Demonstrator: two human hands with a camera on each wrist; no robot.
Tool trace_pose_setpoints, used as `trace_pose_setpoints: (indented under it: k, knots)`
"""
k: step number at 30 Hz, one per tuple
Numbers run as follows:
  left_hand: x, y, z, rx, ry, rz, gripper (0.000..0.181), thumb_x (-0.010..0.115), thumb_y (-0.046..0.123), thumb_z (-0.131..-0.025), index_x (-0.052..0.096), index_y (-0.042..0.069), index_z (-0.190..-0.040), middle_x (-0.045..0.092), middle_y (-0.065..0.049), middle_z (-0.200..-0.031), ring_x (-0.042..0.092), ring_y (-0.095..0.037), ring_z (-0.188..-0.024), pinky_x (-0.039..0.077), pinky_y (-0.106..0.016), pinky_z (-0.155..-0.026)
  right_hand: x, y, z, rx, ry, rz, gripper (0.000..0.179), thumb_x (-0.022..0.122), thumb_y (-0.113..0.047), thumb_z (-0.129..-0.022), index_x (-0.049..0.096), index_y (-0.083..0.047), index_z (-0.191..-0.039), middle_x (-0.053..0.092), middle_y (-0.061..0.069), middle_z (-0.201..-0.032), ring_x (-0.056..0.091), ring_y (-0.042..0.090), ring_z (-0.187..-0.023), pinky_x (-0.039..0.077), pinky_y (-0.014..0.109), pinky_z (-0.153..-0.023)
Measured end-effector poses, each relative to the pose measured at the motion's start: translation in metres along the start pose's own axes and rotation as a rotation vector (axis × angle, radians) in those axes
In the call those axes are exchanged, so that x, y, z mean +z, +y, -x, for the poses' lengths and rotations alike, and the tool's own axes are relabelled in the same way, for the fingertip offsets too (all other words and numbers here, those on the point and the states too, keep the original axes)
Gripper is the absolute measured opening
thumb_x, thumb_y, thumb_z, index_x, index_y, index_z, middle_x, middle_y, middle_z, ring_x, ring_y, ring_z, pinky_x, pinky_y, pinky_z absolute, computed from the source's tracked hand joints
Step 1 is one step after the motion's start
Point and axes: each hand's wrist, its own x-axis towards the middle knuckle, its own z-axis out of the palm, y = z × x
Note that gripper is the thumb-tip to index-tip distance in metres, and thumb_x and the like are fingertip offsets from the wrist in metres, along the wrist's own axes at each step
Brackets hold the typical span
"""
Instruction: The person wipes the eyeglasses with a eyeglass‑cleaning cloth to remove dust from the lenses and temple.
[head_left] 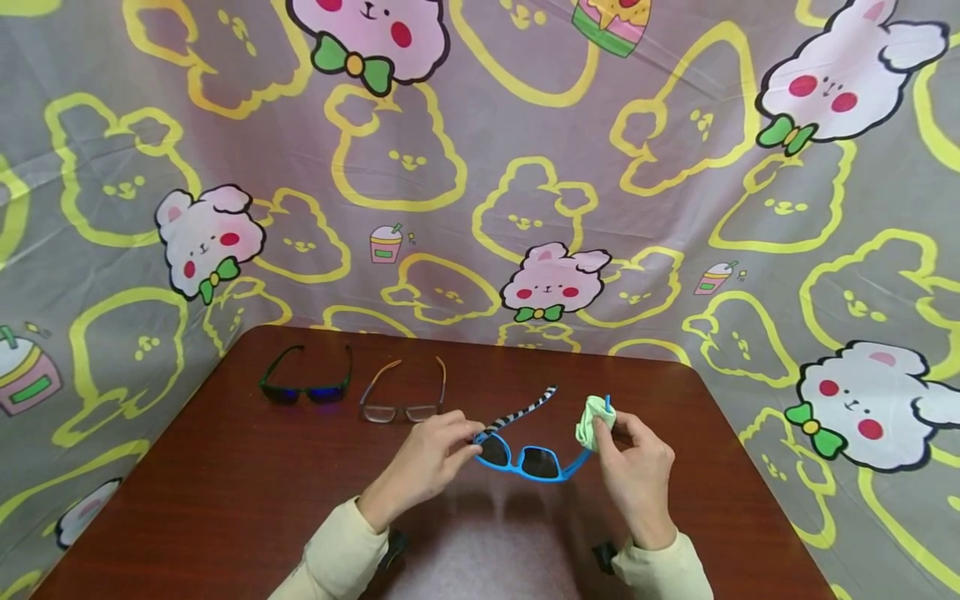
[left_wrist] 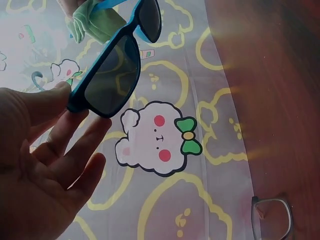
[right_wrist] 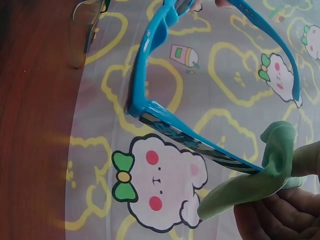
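Observation:
Blue-framed sunglasses [head_left: 540,463] with dark lenses and striped temples are held up above the table by both hands. My left hand [head_left: 431,458] pinches the frame at its left corner, by the hinge; the left wrist view shows thumb and fingertips at the edge of the lens [left_wrist: 114,77]. My right hand [head_left: 637,471] grips a light green cloth [head_left: 595,423] folded around the right temple, whose blue tip pokes out above it. In the right wrist view the cloth [right_wrist: 250,190] wraps the end of the patterned temple [right_wrist: 195,142].
Dark sunglasses with bluish lenses [head_left: 306,393] lie at the back left of the brown table [head_left: 225,492]. Clear-lensed glasses with orange-tipped temples [head_left: 401,412] lie beside them, just beyond my left hand. A cartoon-patterned curtain [head_left: 442,183] encloses the table's back and sides.

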Motion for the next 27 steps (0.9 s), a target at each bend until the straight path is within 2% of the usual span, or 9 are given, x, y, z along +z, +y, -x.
trace_pose_setpoints:
  k: [8,17,22,27]
  knots:
    - [0.0,0.001,-0.002,0.055,-0.012,-0.068,0.019,0.075,0.013,-0.08,0.069,0.01,-0.098,0.054,0.006,-0.077,0.049,-0.007,-0.068,0.043,-0.027,-0.065,0.001,0.002,-0.002,0.004,0.026,0.029,0.015,0.077,-0.011,-0.078,0.071,-0.003,-0.089,0.069,0.003,-0.079,0.063,0.013,-0.065,0.043,0.008,-0.06]
    - [0.003,0.0,-0.001,0.067,-0.041,-0.083,0.018,0.075,0.015,-0.08,0.069,0.011,-0.096,0.055,0.007,-0.076,0.05,-0.007,-0.069,0.044,-0.028,-0.068,-0.001,0.005,-0.005,-0.029,0.065,0.014,0.014,0.075,-0.011,-0.079,0.072,-0.002,-0.089,0.069,0.003,-0.078,0.061,0.007,-0.064,0.045,0.01,-0.06]
    - [0.003,0.0,0.0,0.002,-0.057,-0.057,0.014,0.077,0.015,-0.078,0.07,0.014,-0.091,0.055,0.01,-0.074,0.05,-0.004,-0.068,0.043,-0.026,-0.065,-0.006,0.008,-0.009,-0.102,0.136,-0.025,0.011,0.074,-0.004,-0.078,0.072,0.0,-0.088,0.069,0.006,-0.078,0.057,-0.005,-0.069,0.044,0.012,-0.063]
    - [0.002,0.001,0.001,-0.11,0.006,-0.041,0.012,0.077,0.016,-0.079,0.069,0.015,-0.088,0.056,0.012,-0.074,0.051,-0.003,-0.066,0.041,-0.023,-0.059,-0.01,0.003,-0.012,-0.258,0.233,-0.127,0.015,0.073,0.008,-0.073,0.07,0.004,-0.087,0.069,0.013,-0.081,0.057,-0.003,-0.078,0.042,0.012,-0.073]
